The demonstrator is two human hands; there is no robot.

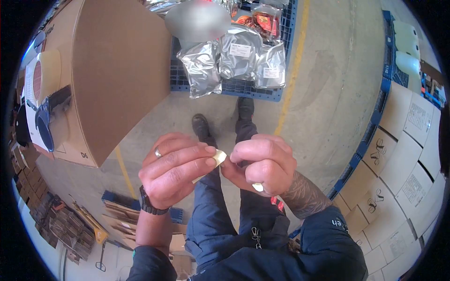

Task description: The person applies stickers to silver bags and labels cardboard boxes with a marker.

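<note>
Both hands meet in front of my body at waist height. My left hand (176, 166), wearing a ring and a dark wristwatch, is closed in a pinch on a thin cream-coloured slip (219, 158) that looks like paper. Part of the slip shows below those fingers; the rest is hidden. Beside it, my right hand (262, 164) is curled closed, its thumb and fingertips right at the slip's edge. From under its curled fingers pokes a small cream-coloured piece (257, 187).
A large cardboard box (117, 61) stands at the left, with a tape roll (47, 75) and tape dispenser (52, 119) on it. Ahead, silver foil bags (240, 52) lie on a blue pallet (276, 95). Stacked cartons (393, 173) line the right. Flattened cardboard lies lower left.
</note>
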